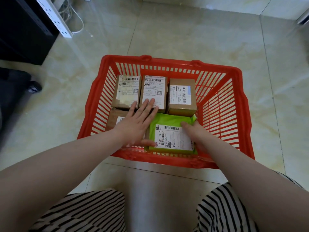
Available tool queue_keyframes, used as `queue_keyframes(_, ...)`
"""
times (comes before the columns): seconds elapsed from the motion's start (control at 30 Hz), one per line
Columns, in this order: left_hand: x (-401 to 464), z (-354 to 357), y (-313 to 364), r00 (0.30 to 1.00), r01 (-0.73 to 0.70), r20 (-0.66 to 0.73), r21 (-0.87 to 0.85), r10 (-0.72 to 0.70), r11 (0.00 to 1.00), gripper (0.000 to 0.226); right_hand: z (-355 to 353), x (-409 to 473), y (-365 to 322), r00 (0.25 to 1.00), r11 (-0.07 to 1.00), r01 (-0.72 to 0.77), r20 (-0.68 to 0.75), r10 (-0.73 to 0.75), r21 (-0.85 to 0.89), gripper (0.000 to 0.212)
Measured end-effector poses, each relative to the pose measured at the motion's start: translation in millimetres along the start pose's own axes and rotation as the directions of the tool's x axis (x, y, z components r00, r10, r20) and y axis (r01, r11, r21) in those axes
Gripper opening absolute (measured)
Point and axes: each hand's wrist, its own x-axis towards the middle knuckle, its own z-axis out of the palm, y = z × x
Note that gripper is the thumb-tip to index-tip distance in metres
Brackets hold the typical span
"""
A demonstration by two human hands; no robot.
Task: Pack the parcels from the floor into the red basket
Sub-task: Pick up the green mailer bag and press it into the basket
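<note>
The red basket (222, 104) stands on the tiled floor in front of me. Three cardboard parcels line its far side: left (126, 91), middle (154, 87), right (182, 97). Another cardboard parcel (117, 118) lies at the near left, mostly hidden under my left hand. A green bag parcel (170, 136) with a white label lies at the near right. My left hand (138, 123) lies flat with straight fingers over the cardboard parcels, its thumb touching the green parcel's left edge. My right hand (194, 133) grips the green parcel's right edge.
A black cabinet (21, 27) and a white power strip (55, 17) with cables stand at the far left. A dark object (15, 87) sits on the floor to the left. My striped trouser knees (83, 211) are below the basket. Bare tiles surround the basket.
</note>
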Motion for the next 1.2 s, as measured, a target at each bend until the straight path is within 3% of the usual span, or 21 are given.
queue_keyframes(0.1, 0.3, -0.7, 1.4, 1.0, 0.0, -0.006, -0.004, 0.0, 1.0, 0.119, -3.1, -1.4, 0.5, 0.999, 0.986, 0.016, 0.032, -0.021, 0.164, 0.062)
queue_keyframes(0.13, 0.4, -0.2, 1.5, 1.0, 0.001, -0.006, -0.004, -0.001, 1.0, 0.12, -3.9, -5.1, -1.4, 0.999, 0.987, 0.005, 0.042, -0.011, 0.161, 0.058)
queue_keyframes(0.17, 1.0, -0.1, 1.6, 1.0, 0.001, -0.004, -0.004, -0.001, 1.0, 0.12, -4.6, -9.6, -2.2, 0.998, 0.989, -0.019, 0.066, 0.01, 0.145, 0.065)
queue_keyframes(0.27, 1.2, -2.8, 1.6, 1.0, 0.001, 0.007, -0.025, 0.0, 1.0, 0.122, -5.6, -10.2, 3.1, 0.988, 0.994, -0.036, 0.156, 0.02, 0.103, 0.11)
queue_keyframes(0.4, -0.9, -2.7, -1.4, 1.0, 0.004, -0.018, -0.103, -0.006, 0.995, 0.118, -5.5, -15.7, 2.2, 0.987, 0.993, 0.082, 0.132, -0.092, 0.081, 0.09)
queue_keyframes(0.57, 0.3, 2.7, -3.2, 0.999, -0.005, -0.04, -0.076, 0.002, 0.997, 0.115, -0.7, -17.5, 6.2, 0.984, 0.988, 0.147, 0.094, -0.15, 0.034, 0.064)
queue_keyframes(0.7, -1.6, 5.5, -7.4, 0.998, -0.033, -0.062, -0.049, 0.03, 0.998, 0.113, 4.0, -21.1, 9.5, 0.98, 0.979, 0.197, 0.038, -0.196, -0.047, 0.08)
queue_keyframes(0.9, -0.4, 5.9, -6.2, 0.997, -0.033, -0.076, -0.076, 0.027, 0.997, 0.109, 0.8, -21.0, 7.3, 0.959, 0.951, 0.283, 0.009, -0.284, -0.128, 0.064)
queue_keyframes(1.2, -0.3, 6.8, -8.8, 0.997, -0.03, -0.076, -0.074, 0.025, 0.997, 0.108, 3.3, -18.4, 4.1, 0.96, 0.95, 0.276, 0.005, -0.279, -0.144, 0.072)
